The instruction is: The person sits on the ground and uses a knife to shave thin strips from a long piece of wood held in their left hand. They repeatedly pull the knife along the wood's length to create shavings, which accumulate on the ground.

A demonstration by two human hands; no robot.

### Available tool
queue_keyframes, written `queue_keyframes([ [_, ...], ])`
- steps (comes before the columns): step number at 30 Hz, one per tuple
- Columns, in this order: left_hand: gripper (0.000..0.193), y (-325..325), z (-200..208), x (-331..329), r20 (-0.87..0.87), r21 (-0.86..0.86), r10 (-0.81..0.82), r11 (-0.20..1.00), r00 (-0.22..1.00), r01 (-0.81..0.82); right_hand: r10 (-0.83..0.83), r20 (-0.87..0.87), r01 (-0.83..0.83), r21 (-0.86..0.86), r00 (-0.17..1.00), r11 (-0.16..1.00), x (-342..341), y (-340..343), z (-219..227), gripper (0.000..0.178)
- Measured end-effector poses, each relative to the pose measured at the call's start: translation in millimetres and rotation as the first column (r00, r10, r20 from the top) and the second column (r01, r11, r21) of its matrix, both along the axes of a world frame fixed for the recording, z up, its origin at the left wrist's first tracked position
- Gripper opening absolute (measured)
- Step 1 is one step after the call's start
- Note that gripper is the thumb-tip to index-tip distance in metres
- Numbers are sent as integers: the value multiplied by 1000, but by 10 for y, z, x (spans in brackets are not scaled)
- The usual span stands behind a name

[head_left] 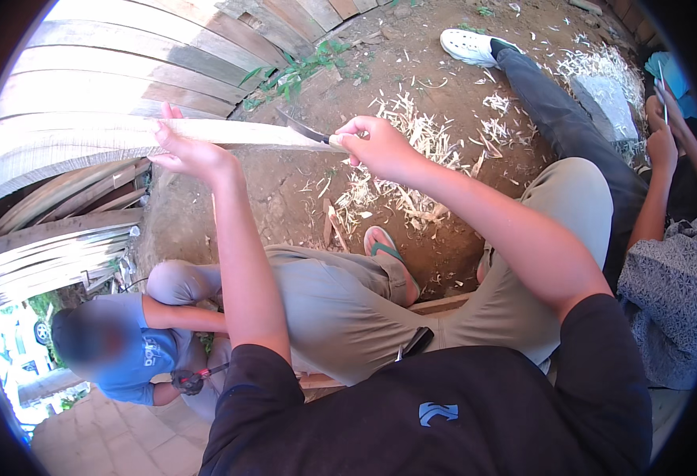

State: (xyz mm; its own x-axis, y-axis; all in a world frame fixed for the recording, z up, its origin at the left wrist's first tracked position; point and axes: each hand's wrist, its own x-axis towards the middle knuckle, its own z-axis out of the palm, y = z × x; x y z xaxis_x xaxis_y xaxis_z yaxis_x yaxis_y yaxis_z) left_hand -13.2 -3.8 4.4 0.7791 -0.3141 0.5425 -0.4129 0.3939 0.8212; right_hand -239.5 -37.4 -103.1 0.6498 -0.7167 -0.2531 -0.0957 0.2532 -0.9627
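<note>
A long pale wooden strip (245,133) runs crosswise in front of me. My left hand (186,147) supports it palm up, with the thumb on the near side and fingertips showing past its far edge. My right hand (372,147) is closed round the handle of a knife (301,127) at the strip's right end. Its dark, curved blade points left and lies against the wood or just over it. Most of the handle is hidden in my fist.
Pale shavings (416,143) litter the dirt floor. Left, a person in blue (138,349) crouches beside stacked curved slats (55,254). Another person's dark trouser leg (543,103) stretches out at right, near a stone block (604,107). A black-handled object (418,341) lies at my lap.
</note>
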Motion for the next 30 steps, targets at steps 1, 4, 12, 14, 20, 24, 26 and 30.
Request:
queue_keyframes([
  [1,104,-11,-8,-16,-5,-3,4,1000,1000,-4,-19,21,20,-79,1000,997,5,20,-64,26],
  [4,103,-45,5,23,-7,-37,-17,999,1000,17,-87,45,98,-414,995,905,17,131,20,24],
  [12,83,192,0,50,-19,-18,44,999,999,-44,-93,126,132,-353,988,926,224,509,71,22],
  [14,83,-57,-167,66,-15,-71,131,989,991,-131,-159,70,173,-503,985,847,157,418,245,22],
  [20,81,107,-11,-162,-57,-76,-67,995,996,63,-172,-47,119,-550,984,827,59,382,10,21],
  [24,86,117,-10,-238,-47,-42,-61,997,997,59,-99,-47,76,-358,994,931,86,298,-160,20],
  [26,89,124,-34,-288,-65,-37,-99,995,993,96,-99,-116,54,-342,988,938,25,299,-185,20],
  [30,93,138,-67,-283,-38,-62,-113,992,993,111,-80,-150,32,-297,985,954,17,408,-9,21],
])
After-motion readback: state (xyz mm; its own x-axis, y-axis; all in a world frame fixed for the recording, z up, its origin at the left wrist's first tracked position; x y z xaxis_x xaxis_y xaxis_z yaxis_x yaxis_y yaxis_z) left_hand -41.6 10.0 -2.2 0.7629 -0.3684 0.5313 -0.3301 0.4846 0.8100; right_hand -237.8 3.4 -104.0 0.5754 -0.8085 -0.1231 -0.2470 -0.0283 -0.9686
